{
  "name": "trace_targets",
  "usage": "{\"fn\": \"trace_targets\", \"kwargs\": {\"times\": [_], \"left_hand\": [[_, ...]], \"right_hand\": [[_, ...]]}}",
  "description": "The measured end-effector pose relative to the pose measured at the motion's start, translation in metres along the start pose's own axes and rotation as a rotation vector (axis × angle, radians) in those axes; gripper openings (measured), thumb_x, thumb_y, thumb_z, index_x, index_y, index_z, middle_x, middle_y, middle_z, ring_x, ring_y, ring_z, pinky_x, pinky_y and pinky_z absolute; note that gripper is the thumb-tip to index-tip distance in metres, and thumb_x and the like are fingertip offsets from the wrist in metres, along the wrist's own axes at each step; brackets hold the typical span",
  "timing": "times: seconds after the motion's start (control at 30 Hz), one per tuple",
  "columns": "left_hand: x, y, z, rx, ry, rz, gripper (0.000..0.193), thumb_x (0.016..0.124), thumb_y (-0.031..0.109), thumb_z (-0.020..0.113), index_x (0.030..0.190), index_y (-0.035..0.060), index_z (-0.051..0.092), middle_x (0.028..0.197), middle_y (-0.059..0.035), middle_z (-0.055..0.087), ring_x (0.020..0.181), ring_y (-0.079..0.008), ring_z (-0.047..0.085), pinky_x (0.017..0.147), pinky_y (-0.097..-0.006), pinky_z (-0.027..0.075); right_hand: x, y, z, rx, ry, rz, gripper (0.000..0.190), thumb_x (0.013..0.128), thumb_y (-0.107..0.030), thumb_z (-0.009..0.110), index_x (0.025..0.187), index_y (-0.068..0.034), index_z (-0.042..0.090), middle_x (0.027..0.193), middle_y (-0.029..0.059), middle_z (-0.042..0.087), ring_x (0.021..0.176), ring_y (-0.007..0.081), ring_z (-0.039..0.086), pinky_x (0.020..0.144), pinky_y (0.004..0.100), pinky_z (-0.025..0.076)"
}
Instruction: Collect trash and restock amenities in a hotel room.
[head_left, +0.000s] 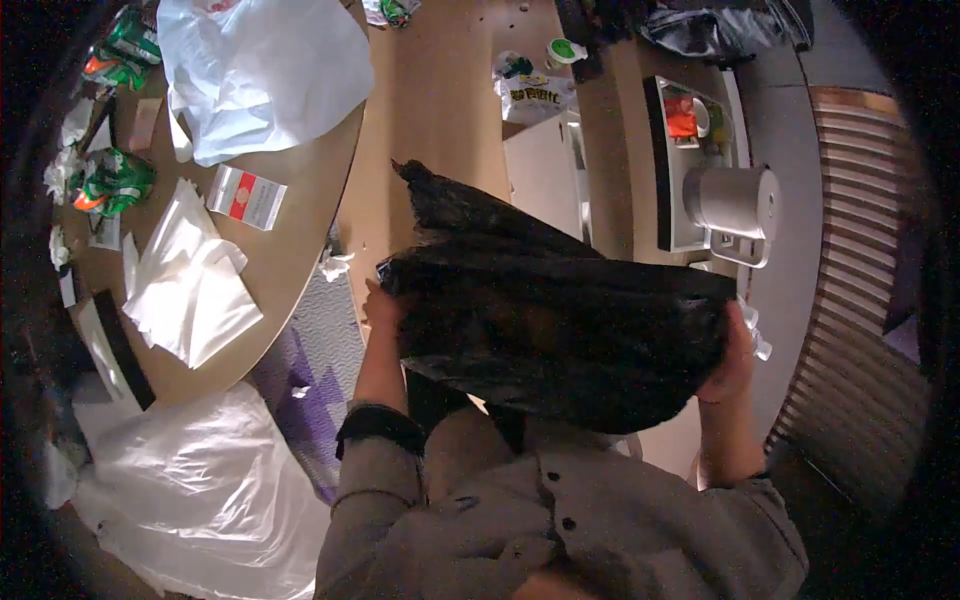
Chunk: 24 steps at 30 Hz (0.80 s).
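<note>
A black plastic bag (555, 337) spans the space in front of my chest, stretched between both hands. At its left end, my left hand (384, 307) grips the edge, the fingers partly hidden by the plastic. My right hand (731, 360) holds the opposite end, with its fingers largely out of sight behind the bag. A loose flap of the black plastic sticks up and away at the upper left. The bag's inside is too dark to make out.
On the left table (315, 277) lie white napkins (191, 285), a pale plastic bag (270, 75), crumpled green cans (116, 180) and a small packet (247, 196). Clear plastic sheeting (202, 480) drapes nearby. To the right stand a metallic kettle (727, 202) and a tray (675, 236). Scraps litter the floor.
</note>
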<state>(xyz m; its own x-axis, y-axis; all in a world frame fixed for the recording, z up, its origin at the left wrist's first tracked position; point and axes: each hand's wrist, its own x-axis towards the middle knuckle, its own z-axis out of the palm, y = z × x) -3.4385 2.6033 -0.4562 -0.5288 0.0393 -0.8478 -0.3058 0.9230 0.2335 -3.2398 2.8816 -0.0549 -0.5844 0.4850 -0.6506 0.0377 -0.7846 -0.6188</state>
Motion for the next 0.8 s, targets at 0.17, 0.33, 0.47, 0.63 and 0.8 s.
{"fn": "trace_targets", "kwargs": {"times": [0.17,0.33,0.47,0.63,0.8], "left_hand": [[0.109,-0.169,0.108,-0.755,-0.414,0.229,0.082,0.077,0.041,0.071,0.139,0.0034,0.034,0.125,-0.0196,0.055,0.114,-0.0357,0.053,0.1,-0.0491,0.04],[0.058,-0.057,0.162,-1.088,-0.55,0.107,0.037,0.086,0.03,0.056,0.108,-0.0002,0.06,0.1,-0.0155,0.064,0.09,-0.03,0.062,0.079,-0.0436,0.051],[-0.004,-0.051,0.061,-1.254,-0.115,0.275,0.032,0.09,0.028,0.053,0.103,0.0007,0.063,0.095,-0.0136,0.064,0.086,-0.0282,0.063,0.079,-0.0411,0.052],[-0.082,-0.131,-0.071,-1.264,-0.159,-0.231,0.056,0.093,0.043,0.051,0.112,-0.009,0.055,0.105,-0.0182,0.064,0.092,-0.0283,0.065,0.08,-0.039,0.054],[-0.127,-0.16,-0.099,-0.705,-0.162,-0.032,0.05,0.094,0.04,0.051,0.103,-0.007,0.062,0.088,-0.0164,0.066,0.079,-0.023,0.063,0.075,-0.0359,0.048]], "right_hand": [[-0.012,-0.017,0.022,-0.13,0.18,-0.184,0.052,0.094,-0.041,0.047,0.127,-0.001,0.048,0.119,0.015,0.06,0.111,0.0301,0.058,0.096,0.0441,0.048],[0.004,-0.024,0.046,-0.394,0.106,-0.285,0.042,0.098,-0.034,0.041,0.123,-0.003,0.054,0.121,0.0104,0.06,0.11,0.0254,0.057,0.098,0.04,0.044],[0.035,-0.035,0.027,-0.872,0.271,-0.181,0.036,0.093,-0.024,0.055,0.122,-0.001,0.054,0.118,0.0066,0.06,0.107,0.0193,0.057,0.093,0.0341,0.045],[0.128,-0.003,0.092,-1.765,-0.188,-0.595,0.072,0.081,-0.018,0.071,0.14,-0.004,0.033,0.137,0.0193,0.044,0.126,0.0312,0.044,0.105,0.0402,0.035],[0.219,0.067,0.286,-1.733,-0.48,-1.354,0.075,0.074,-0.019,0.075,0.138,-0.008,0.036,0.14,0.0186,0.039,0.13,0.0359,0.038,0.107,0.0418,0.031]]}}
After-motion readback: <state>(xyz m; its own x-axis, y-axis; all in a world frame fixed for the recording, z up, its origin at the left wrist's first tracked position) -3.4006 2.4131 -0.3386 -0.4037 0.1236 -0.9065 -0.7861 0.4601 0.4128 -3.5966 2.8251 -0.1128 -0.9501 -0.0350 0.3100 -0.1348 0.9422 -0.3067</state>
